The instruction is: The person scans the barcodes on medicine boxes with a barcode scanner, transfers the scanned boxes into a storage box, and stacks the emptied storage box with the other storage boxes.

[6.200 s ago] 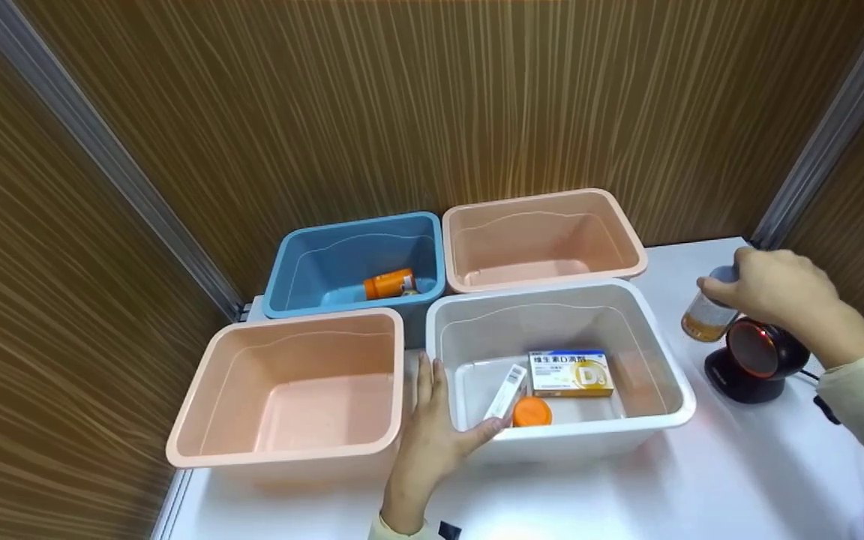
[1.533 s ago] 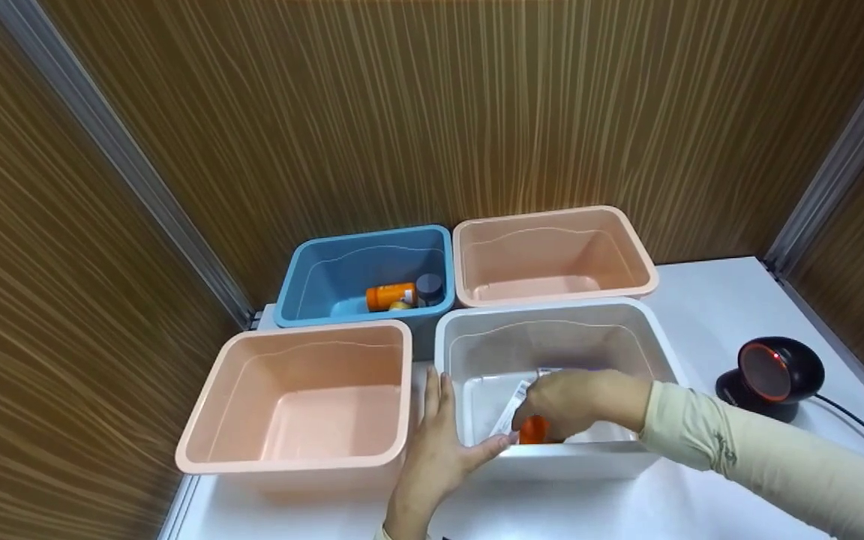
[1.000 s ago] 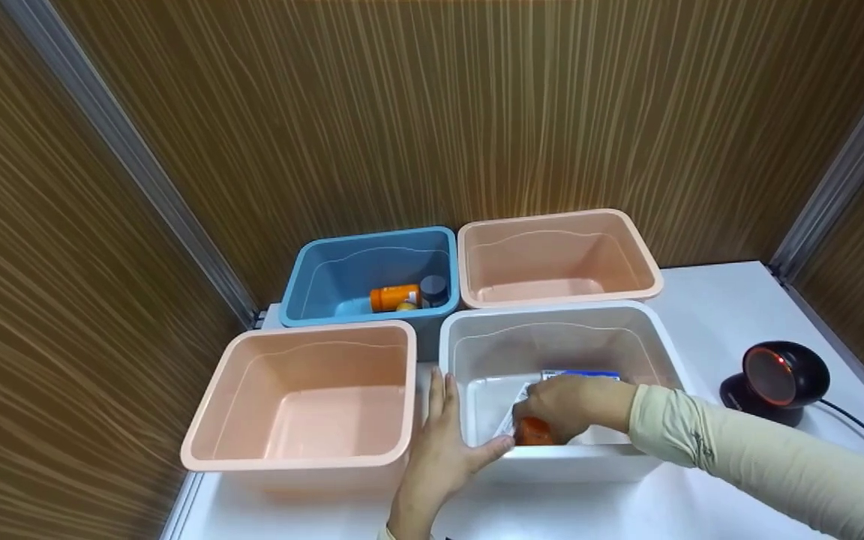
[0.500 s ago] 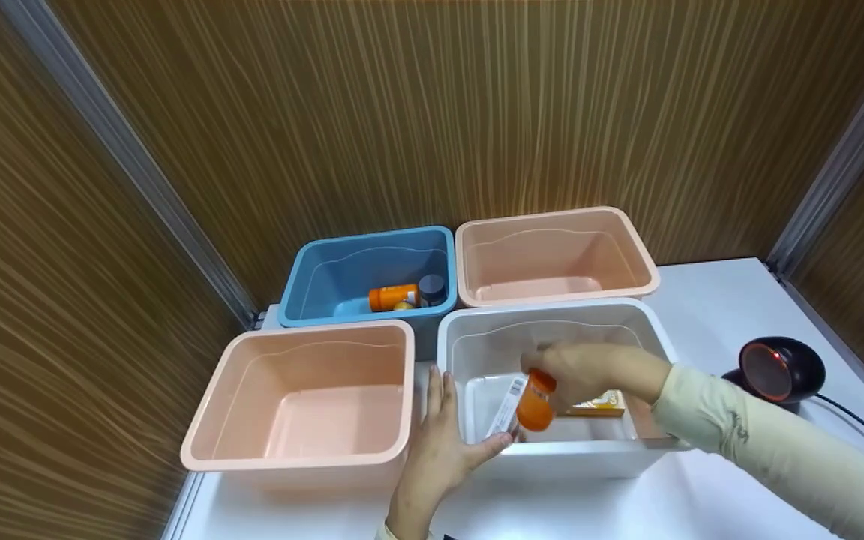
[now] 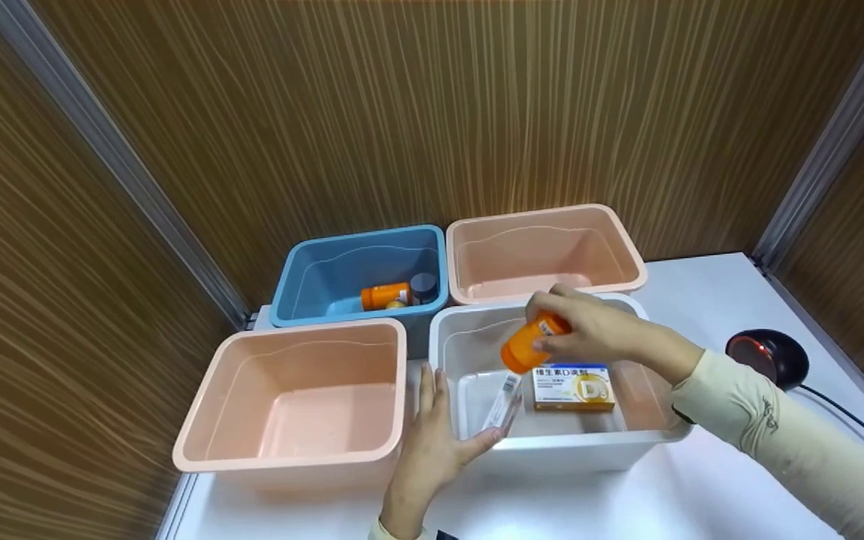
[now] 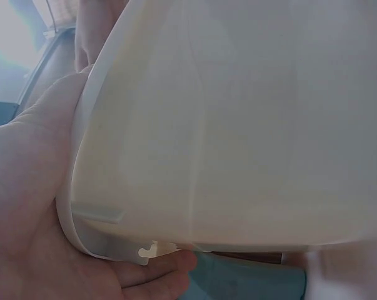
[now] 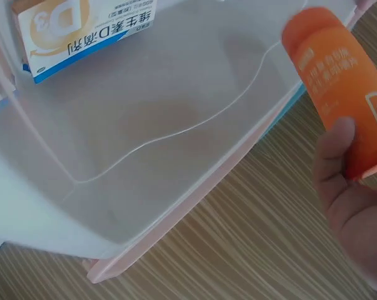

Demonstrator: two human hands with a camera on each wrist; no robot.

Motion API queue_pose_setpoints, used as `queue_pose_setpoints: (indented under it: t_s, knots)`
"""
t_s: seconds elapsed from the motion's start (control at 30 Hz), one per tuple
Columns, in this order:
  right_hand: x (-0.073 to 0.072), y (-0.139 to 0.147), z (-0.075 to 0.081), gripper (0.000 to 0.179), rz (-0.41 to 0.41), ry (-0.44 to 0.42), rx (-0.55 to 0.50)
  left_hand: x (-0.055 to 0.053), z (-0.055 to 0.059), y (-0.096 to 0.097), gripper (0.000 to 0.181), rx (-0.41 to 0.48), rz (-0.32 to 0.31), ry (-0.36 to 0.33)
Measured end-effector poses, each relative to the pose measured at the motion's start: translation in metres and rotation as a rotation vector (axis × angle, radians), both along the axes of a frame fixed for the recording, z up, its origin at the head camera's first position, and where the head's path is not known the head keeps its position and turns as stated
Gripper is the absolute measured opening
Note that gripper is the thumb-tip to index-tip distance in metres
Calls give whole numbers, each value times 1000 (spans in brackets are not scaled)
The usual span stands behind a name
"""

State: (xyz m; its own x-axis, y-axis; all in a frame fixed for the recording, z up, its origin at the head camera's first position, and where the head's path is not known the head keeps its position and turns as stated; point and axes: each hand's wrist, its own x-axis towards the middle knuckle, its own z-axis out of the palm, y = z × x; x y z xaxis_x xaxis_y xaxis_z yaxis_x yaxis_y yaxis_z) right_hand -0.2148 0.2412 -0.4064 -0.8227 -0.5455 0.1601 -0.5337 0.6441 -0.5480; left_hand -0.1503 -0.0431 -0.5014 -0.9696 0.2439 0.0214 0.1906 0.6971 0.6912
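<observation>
My right hand [image 5: 589, 322] holds an orange pill bottle [image 5: 528, 346] tilted above the white bin [image 5: 567, 442]; in the right wrist view, the thumb lies along the orange bottle [image 7: 341, 81], which has white print. In the white bin lie a vitamin D drops box [image 5: 573, 387] with a yellow D3 mark and a slim white box [image 5: 504, 401]. My left hand [image 5: 432, 450] rests against the white bin's front left corner, its fingers straight along the side and its thumb at the front rim. The left wrist view shows the left palm [image 6: 32, 169] against that bin's wall [image 6: 226, 125].
Behind left stands a blue bin [image 5: 361, 236] holding an orange bottle [image 5: 385, 295] and a dark-capped bottle [image 5: 424, 286]. Pink bins stand at front left [image 5: 289, 455] and back right [image 5: 544, 216]. A black scanner [image 5: 773, 356] with a red light and cable sits right on the white table.
A dark-capped bottle, earlier in my right hand near the scanner, appears now in the blue bin. My right hand has since lifted the orange bottle from the white bin's floor. My left hand stays put.
</observation>
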Motion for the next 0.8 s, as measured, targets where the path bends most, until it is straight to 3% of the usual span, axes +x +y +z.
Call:
queue_pose_setpoints:
  t_s: [0.1,0.3,0.5,0.63,0.73,0.8]
  knots:
    - [-2,-1,1,34,-67,24,-69,0,-1,-1,121,-8,-10,20]
    - [-3,0,6,40,-228,-82,-218,0,-3,-1,125,-21,-20,22]
    - [-4,5,6,43,-339,-111,-357,1,-3,-1,124,1,-22,20]
    - [-4,8,6,38,-352,-167,-516,0,-3,-1,123,12,-26,16]
    - [-4,11,6,27,-325,-274,-640,0,-3,-1,122,10,-22,3]
    - [-3,13,6,47,-302,-338,-681,0,-2,-1,123,8,-20,-7]
